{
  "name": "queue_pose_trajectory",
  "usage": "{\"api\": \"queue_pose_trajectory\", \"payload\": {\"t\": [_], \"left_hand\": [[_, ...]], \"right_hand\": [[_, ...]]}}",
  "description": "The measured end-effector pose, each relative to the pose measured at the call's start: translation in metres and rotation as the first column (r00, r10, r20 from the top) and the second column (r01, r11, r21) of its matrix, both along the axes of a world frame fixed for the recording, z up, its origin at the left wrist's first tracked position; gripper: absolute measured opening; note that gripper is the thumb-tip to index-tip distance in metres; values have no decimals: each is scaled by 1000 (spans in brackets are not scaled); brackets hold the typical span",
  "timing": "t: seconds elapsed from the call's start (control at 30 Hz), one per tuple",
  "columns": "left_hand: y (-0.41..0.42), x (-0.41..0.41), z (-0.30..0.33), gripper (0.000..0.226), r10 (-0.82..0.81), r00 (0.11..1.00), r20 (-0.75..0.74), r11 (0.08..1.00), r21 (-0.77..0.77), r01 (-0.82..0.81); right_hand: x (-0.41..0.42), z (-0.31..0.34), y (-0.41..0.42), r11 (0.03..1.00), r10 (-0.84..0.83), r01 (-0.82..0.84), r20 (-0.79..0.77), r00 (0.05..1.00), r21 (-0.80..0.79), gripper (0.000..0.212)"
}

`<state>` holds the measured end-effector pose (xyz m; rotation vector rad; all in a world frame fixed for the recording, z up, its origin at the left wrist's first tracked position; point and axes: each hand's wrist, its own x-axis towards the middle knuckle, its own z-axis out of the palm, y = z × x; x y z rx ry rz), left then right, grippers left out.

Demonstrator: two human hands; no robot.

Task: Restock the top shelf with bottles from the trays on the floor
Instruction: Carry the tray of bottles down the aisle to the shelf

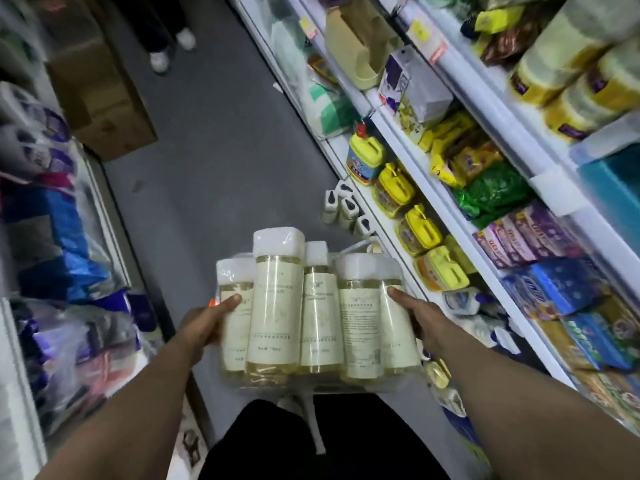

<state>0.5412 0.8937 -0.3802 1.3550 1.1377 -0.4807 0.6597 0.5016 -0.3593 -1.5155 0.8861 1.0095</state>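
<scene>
The wrapped bottles [313, 306] are squeezed only at the sides between left hand [204, 318] and right hand [414, 315]; the loose middle bottles could slide out.

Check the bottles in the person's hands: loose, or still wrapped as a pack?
Still wrapped. Clear plastic film spans the pale bottles, bunching below their bases; left hand and right hand grip the bundle's two sides.
</scene>
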Motion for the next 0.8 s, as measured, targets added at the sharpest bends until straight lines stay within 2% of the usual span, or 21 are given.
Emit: {"api": "queue_pose_trajectory", "payload": {"t": [0.2, 0.33, 0.47, 0.53, 0.7, 0.8], "left_hand": [[36, 62, -9, 48, 26, 999, -19, 1000, -5, -26], [70, 112, -17, 58, -65, 998, -2, 994, -86, 64], [103, 169, -12, 47, -203, 979, 13, 964, -171, 203], [124, 200, -11, 45, -279, 960, 23, 940, -198, 278], [163, 273, -8, 42, -422, 905, 52, 893, -150, 425], [179, 306, -11, 43, -476, 878, 41, 870, -122, 477]], "right_hand": [[59, -5, 40, 999, -22, 23, 24, 999, -27, 56], [83, -9, 66, 993, -100, 103, 61, 993, -57, 51], [95, -8, 96, 974, -209, 216, 95, 973, -74, 63], [100, -8, 113, 955, -288, 293, 119, 950, -33, 55], [107, -17, 149, 903, -430, 427, 71, 900, 43, 56], [118, -23, 169, 875, -482, 476, 68, 873, 87, 39]]}}
